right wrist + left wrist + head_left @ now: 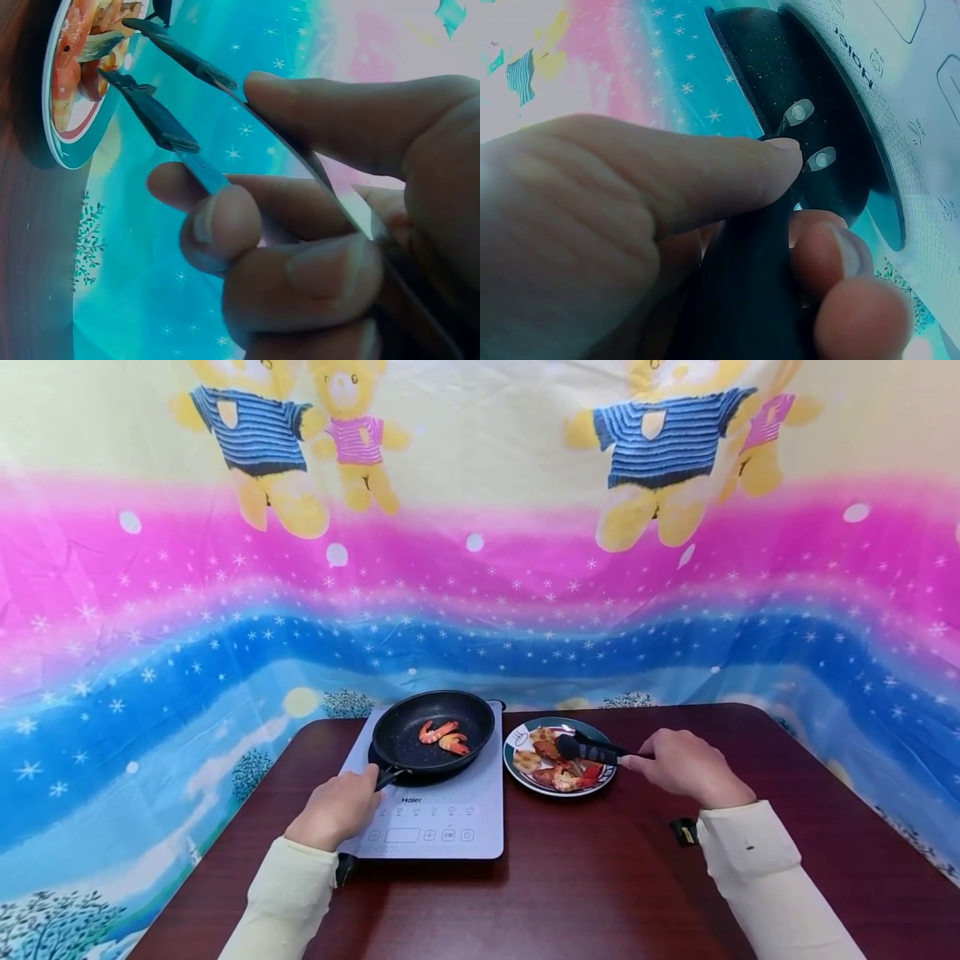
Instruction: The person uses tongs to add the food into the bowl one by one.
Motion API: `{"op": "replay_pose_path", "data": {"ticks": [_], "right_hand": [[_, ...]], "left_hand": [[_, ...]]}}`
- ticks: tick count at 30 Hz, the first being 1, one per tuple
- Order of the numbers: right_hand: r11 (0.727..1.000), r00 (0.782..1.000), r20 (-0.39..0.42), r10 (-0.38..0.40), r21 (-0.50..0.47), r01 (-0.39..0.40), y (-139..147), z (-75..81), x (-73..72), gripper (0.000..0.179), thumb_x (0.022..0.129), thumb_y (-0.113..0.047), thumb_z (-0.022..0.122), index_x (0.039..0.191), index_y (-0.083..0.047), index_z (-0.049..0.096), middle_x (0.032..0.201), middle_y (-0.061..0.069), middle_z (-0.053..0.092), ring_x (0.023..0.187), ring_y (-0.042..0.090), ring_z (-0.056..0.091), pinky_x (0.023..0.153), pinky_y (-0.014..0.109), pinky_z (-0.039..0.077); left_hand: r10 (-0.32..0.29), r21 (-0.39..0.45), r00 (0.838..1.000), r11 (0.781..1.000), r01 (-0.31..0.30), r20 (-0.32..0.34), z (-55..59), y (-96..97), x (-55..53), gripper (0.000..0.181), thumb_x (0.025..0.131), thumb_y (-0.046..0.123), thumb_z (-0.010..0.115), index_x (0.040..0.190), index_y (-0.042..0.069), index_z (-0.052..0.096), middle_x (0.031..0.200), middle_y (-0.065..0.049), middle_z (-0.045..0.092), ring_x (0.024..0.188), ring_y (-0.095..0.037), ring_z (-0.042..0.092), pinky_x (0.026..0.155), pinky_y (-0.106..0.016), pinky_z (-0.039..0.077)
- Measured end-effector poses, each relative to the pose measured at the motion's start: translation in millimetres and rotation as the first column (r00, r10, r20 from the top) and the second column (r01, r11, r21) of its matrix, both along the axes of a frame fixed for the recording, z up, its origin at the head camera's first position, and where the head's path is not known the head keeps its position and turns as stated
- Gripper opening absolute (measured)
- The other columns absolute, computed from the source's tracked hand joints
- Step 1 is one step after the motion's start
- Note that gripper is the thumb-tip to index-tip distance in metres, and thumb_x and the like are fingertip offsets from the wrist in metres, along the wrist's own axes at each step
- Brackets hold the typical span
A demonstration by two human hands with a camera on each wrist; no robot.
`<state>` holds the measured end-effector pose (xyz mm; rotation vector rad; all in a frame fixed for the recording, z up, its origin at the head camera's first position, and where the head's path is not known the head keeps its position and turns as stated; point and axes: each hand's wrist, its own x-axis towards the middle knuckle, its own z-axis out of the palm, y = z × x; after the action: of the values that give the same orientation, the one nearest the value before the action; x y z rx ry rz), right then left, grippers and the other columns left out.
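Observation:
My left hand (337, 806) grips the handle (742, 277) of a black frying pan (397, 727), its thumb lying along the top. The pan is over the back part of a white induction cooktop (483, 827), and two orange cooked shrimp (453, 743) lie inside it. In my right hand (686, 764) is a pair of tongs (600, 753) with dark tips, held between thumb and fingers. Those tips stand apart in the right wrist view, right at the food on a plate (555, 792). Shrimp (566, 779) and browned pieces (527, 761) fill the plate.
A dark reddish-brown table (600, 893) carries the cooktop and, to its right, the plate. Behind and around the table hangs a colourful cloth (480, 585) printed with bears and snowflakes. A small black object (684, 832) shows beside the right sleeve.

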<state>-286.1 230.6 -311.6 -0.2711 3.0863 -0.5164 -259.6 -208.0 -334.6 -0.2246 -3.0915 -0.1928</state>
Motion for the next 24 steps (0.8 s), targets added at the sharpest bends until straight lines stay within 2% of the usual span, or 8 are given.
{"op": "replay_pose_path", "data": {"ticks": [3, 7, 15, 24], "right_hand": [[1.000, 0.999, 0.036, 0.001, -0.021, -0.001, -1.9, -3.2, -0.7, 0.032, 0.093, -0.039, 0.061, 0.089, -0.011, 0.076, 0.056, 0.000, 0.043, 0.055, 0.017, 0.042, 0.049, 0.033, 0.034], [1.000, 0.999, 0.046, 0.007, -0.027, -0.006, -2.1, -6.3, -2.3, 0.030, 0.094, -0.036, 0.061, 0.079, -0.013, 0.074, 0.053, -0.003, 0.038, 0.053, 0.015, 0.039, 0.049, 0.032, 0.032], [1.000, 1.000, 0.013, -0.004, 0.012, 0.004, 0.4, -5.1, -6.2, 0.030, 0.094, -0.033, 0.061, 0.069, -0.019, 0.071, 0.053, -0.002, 0.041, 0.054, 0.016, 0.041, 0.048, 0.032, 0.032], [0.999, 1.000, -0.002, -0.026, 0.019, 0.026, 0.3, -1.2, -2.9, 0.025, 0.094, -0.033, 0.062, 0.080, -0.017, 0.075, 0.059, 0.001, 0.047, 0.059, 0.018, 0.044, 0.051, 0.033, 0.035]], "left_hand": [[0.001, 0.002, 1.000, 1.000, -0.001, 0.004, -0.3, -0.2, 0.2, 0.023, 0.096, 0.019, 0.059, 0.108, 0.000, 0.053, 0.073, -0.009, 0.054, 0.060, -0.022, 0.049, 0.056, -0.036, 0.041], [-0.001, -0.002, 1.000, 1.000, 0.001, 0.002, -0.4, -0.4, 0.3, 0.023, 0.096, 0.019, 0.059, 0.108, 0.000, 0.054, 0.073, -0.009, 0.054, 0.060, -0.021, 0.049, 0.056, -0.036, 0.041], [-0.019, -0.012, 1.000, 1.000, 0.019, -0.017, 1.8, 0.0, 1.1, 0.022, 0.096, 0.018, 0.060, 0.106, -0.001, 0.054, 0.072, -0.010, 0.055, 0.061, -0.022, 0.049, 0.056, -0.037, 0.042], [-0.004, -0.010, 1.000, 1.000, 0.004, -0.007, 1.1, 0.6, -0.1, 0.023, 0.096, 0.018, 0.060, 0.108, -0.001, 0.054, 0.073, -0.010, 0.055, 0.061, -0.022, 0.049, 0.057, -0.036, 0.041]]}}
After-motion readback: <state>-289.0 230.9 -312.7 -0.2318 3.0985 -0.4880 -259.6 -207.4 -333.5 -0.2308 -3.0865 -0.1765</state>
